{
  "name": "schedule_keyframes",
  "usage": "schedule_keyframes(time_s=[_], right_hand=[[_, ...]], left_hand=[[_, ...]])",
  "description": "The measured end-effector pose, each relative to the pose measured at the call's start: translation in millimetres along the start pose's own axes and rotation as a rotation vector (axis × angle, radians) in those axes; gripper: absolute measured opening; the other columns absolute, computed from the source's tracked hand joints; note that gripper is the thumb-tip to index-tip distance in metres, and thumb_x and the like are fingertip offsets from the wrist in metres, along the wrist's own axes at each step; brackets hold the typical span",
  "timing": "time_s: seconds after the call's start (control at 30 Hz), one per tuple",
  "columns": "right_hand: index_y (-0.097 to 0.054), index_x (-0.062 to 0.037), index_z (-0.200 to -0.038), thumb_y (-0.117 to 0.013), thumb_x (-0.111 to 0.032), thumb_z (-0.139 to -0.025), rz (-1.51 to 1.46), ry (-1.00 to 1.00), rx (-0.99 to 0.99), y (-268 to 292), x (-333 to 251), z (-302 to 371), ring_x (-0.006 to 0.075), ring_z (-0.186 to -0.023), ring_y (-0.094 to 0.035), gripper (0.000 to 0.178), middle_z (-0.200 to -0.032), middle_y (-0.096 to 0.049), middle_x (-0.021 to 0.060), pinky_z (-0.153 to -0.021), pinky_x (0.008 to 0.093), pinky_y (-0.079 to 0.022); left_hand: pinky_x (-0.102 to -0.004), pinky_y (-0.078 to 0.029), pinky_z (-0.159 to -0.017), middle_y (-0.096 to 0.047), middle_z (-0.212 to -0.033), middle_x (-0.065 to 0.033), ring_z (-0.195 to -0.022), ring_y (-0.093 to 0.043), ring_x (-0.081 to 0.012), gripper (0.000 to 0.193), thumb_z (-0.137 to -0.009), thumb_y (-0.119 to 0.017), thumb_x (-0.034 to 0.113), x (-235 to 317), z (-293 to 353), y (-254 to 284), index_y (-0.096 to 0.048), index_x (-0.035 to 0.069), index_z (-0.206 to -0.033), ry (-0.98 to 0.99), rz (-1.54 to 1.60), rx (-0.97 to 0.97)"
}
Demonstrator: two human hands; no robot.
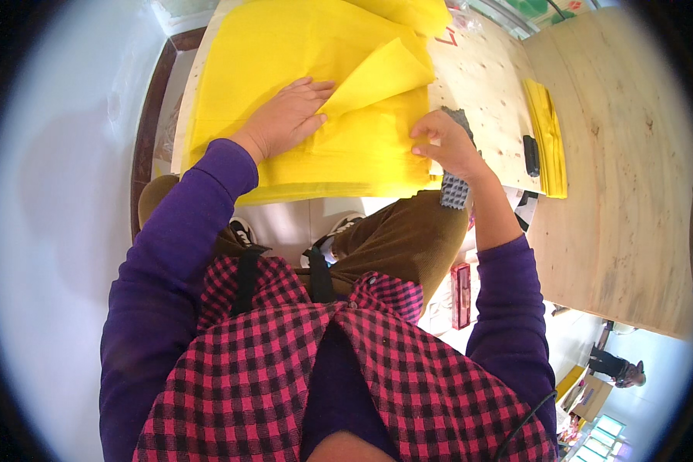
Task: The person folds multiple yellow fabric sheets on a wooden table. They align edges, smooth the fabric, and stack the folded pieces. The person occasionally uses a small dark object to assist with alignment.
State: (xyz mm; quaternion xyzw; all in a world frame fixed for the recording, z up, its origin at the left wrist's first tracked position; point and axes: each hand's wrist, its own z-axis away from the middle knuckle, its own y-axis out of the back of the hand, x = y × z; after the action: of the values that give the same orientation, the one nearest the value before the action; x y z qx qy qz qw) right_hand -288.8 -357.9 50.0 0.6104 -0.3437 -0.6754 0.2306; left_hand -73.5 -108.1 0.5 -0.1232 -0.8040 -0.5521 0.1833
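Fingers (422, 132) pinch yellow sheet (285, 46); left hand (285, 119) presses flat

Bright, even daylight floods the scene, no harsh glare. Soft shadow falls on the pale wall (61, 177) at left. Fisheye bends the edges hard, black vignette ringing everything; the centre is sharp.

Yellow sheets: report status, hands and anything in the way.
Left hand flat on yellow sheets, pressing. Right hand pinching sheet edge at folded flap. Grey gridded block beside right wrist; nothing on the stack.
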Motion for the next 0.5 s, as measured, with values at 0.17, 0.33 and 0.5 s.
schedule_keyframes(time_s=[0.17, 0.33, 0.5], right_hand=[[-0.064, -0.0038, -0.085, -0.073, -0.004, -0.075, 0.006, -0.002, -0.023, 3.2, 5.8, -8.4, 0.0199, -0.086, -0.055, 0.014, -0.088, -0.056, 0.0051, -0.079, 0.0304, -0.045], [-0.062, -0.0029, -0.086, -0.069, -0.005, -0.079, 0.067, 0.034, -0.053, 21.8, -9.6, -17.8, 0.0185, -0.087, -0.056, 0.010, -0.088, -0.057, 0.0045, -0.084, 0.0311, -0.045], [-0.062, -0.0024, -0.089, -0.067, -0.007, -0.083, 0.043, 0.051, -0.040, 37.6, -30.1, -31.1, 0.0163, -0.089, -0.056, 0.009, -0.088, -0.062, 0.0039, -0.086, 0.0314, -0.045]], left_hand=[[-0.0440, -0.020, -0.116, -0.044, -0.143, -0.0166, -0.134, -0.037, -0.0318, 0.047, -0.095, -0.042, 0.026, -0.4, 0.5, 0.2, -0.048, 0.004, -0.136, -0.009, -0.007, -0.005], [-0.0442, -0.021, -0.116, -0.045, -0.142, -0.0173, -0.135, -0.037, -0.0321, 0.047, -0.095, -0.042, 0.027, 2.3, -1.1, 3.0, -0.048, 0.002, -0.135, -0.027, -0.058, -0.026], [-0.0461, -0.021, -0.115, -0.046, -0.142, -0.0161, -0.136, -0.035, -0.0333, 0.053, -0.094, -0.046, 0.034, 7.0, -3.7, 8.6, -0.047, 0.001, -0.136, -0.071, -0.053, -0.048]])
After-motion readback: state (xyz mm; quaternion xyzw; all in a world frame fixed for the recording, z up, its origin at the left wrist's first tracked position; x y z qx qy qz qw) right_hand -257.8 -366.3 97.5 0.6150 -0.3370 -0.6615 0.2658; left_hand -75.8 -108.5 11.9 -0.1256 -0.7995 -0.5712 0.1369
